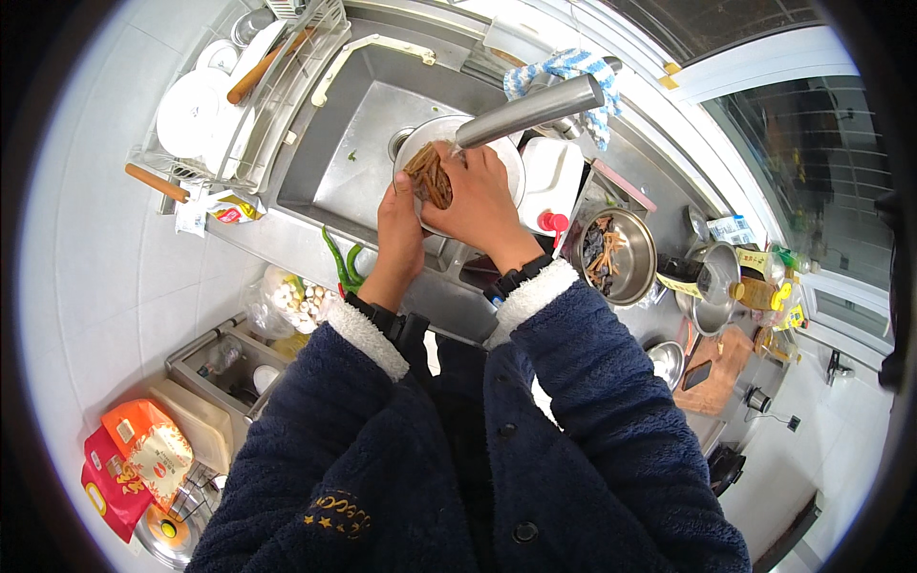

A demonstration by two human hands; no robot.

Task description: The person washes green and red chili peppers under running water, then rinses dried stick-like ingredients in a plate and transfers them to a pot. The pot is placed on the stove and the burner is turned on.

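Note:
Both my hands are closed around a bundle of thin brown strips (431,179), which look like dried mushroom stems. My left hand (402,233) grips the bundle's near left side. My right hand (476,204) lies over it from the right, hiding part of the strips. Below them a white bowl (513,175) stands in the stainless steel sink (351,136). The metal faucet (530,111) ends just above my right hand, and water seems to run onto the fingers.
Right of the sink stand a white jug with a red cap (553,183) and a steel pot (637,247) holding dark and brown pieces. Green chili peppers (344,261) lie on the front counter edge. A dish rack (240,107) with plates is at left. A phone (696,374) rests on a cutting board (723,358).

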